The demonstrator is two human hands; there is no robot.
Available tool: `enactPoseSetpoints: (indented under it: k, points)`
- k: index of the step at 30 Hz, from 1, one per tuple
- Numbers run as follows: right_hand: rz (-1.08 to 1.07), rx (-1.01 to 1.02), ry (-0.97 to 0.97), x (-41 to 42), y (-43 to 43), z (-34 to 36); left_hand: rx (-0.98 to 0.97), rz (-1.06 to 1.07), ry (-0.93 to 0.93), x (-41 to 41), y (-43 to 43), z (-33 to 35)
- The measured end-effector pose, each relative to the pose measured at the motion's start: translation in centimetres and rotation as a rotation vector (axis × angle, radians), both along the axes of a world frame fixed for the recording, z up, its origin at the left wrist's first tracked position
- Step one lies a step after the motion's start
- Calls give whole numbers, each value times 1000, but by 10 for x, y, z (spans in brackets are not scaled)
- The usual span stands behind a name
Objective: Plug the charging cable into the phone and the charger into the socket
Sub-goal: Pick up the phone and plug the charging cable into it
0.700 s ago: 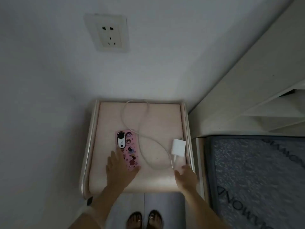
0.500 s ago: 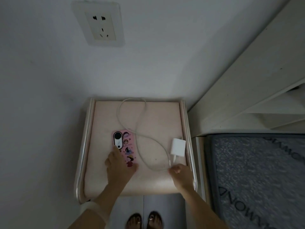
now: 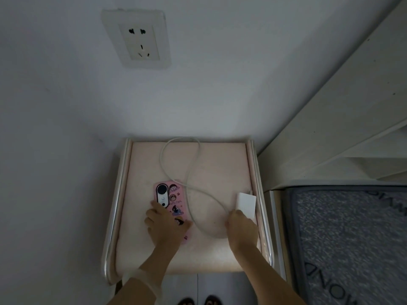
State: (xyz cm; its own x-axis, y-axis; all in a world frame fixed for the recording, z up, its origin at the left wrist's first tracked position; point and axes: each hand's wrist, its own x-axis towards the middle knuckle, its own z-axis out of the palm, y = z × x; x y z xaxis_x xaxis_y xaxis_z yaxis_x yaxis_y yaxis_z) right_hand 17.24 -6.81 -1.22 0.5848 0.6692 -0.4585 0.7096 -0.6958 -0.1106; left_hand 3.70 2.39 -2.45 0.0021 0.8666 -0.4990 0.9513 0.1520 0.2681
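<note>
A phone [image 3: 170, 198] in a pink sticker case lies face down on the left half of the small pink table [image 3: 220, 166]. My left hand [image 3: 165, 226] rests over its near half, fingers on the left edge and thumb on the right. A white charger [image 3: 246, 203] lies at the table's right edge. The white charging cable [image 3: 164, 159] loops to the back of the table, and both of its runs end under my right hand [image 3: 241, 230], which is curled shut on the cable at the charger's near end. The wall socket [image 3: 139, 40] is above, with nothing plugged in.
The table has raised rails on its left [image 3: 114, 208] and right sides and stands against the white wall. A white cabinet or bed frame [image 3: 343, 119] and a grey mat [image 3: 352, 238] lie to the right. My feet [image 3: 198, 301] are below the table's front edge.
My left hand has slid further over the phone. My right hand has moved forward to the charger's near end and closed on the cable. The camera has shifted.
</note>
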Motion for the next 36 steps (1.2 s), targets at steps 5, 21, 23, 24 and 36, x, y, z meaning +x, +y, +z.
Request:
enactPoseSetpoints:
  k: [5,21,23,24,36]
  points:
    - [-267,205,126,3,16,11,-61,65,30,8,1,1]
    - [-614,1357,891,37,29,202,-636,394,-1650,-32,55,176]
    - [-464,1209,968,23,23,218,-668,330,-1698,-25,57,198]
    - [-426,1145,1001,16,21,224,-677,312,-1710,-21,58,204]
    - [-549,916,995,-63,0,230,-709,833,-1681,18,46,210]
